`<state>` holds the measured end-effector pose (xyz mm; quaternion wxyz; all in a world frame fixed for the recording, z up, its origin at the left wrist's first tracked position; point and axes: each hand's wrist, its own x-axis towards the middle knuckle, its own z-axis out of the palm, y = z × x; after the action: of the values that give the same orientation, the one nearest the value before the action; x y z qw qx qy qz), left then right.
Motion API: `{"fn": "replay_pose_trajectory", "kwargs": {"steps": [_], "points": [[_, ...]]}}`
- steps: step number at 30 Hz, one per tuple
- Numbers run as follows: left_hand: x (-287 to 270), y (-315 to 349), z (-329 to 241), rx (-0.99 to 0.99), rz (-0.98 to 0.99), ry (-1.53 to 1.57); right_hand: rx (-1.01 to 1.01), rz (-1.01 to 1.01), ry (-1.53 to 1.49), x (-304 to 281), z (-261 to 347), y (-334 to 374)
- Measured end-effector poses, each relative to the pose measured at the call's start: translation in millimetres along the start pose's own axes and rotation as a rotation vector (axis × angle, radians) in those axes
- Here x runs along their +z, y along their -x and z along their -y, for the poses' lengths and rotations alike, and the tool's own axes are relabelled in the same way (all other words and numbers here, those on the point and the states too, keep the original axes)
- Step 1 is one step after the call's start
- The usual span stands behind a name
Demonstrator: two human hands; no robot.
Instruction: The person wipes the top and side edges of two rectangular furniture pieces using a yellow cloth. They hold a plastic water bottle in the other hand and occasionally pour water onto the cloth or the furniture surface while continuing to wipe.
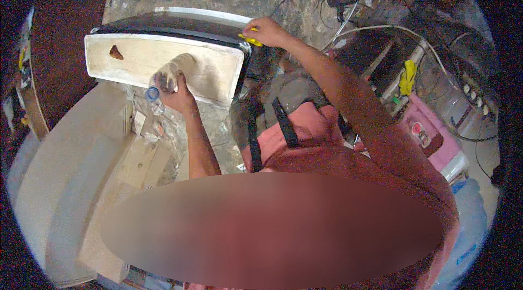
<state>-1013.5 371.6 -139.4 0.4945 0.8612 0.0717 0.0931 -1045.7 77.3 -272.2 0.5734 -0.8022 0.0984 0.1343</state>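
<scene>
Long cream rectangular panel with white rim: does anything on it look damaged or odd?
Yes: a jagged brown patch near the left end of the cream panel breaks its pale face; hole or stain, I can't tell.

Reddish-pink shirt [332, 160], two black straps [286, 124] in front. Greyish cloth [297, 87] on legs. Left hand [178, 96] and right hand [266, 32] are bare.

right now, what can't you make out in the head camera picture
All in the head view:
- Clear plastic bottle: partly covered by the left hand; whether it holds anything is unclear.
- Small bright yellow item: partly hidden by the right hand; too small to tell its material.
- Pinkish-red fabric clothing: its lower middle lies behind a blurred oval.
- Pale blue, smooth-looking object: cut off by the dark lens rim.
</scene>
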Motion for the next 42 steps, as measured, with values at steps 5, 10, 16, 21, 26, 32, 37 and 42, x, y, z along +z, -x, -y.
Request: {"fn": "replay_pose_trajectory", "kwargs": {"steps": [5,10,16,21,26,32,37,42], "points": [[17,-12,40,-0.04,0.026,0.085,-0.131,0.155,0.019,19,2,-34],[37,2,81,-0.126,0.013,0.179,-0.054,0.234,-0.034,25,-11,-40],[48,10,80,-0.105,-0.11,0.049,-0.025,0.221,0.058,26,-6,-39],[47,6,85,-0.066,-0.065,-0.159,-0.052,0.184,0.041,24,-4,-32],[43,5,108,-0.021,-0.111,-0.072,-0.05,0.121,-0.038,27,-16,-14],[43,4,121,-0.048,-0.133,0.019,0.079,0.009,-0.089,32,-14,5],[42,5,121,0.011,-0.132,-0.044,0.131,-0.15,-0.166,39,-9,29],[40,3,120,-0.137,-0.098,0.167,0.211,-0.34,-0.213,65,-15,49]]}}
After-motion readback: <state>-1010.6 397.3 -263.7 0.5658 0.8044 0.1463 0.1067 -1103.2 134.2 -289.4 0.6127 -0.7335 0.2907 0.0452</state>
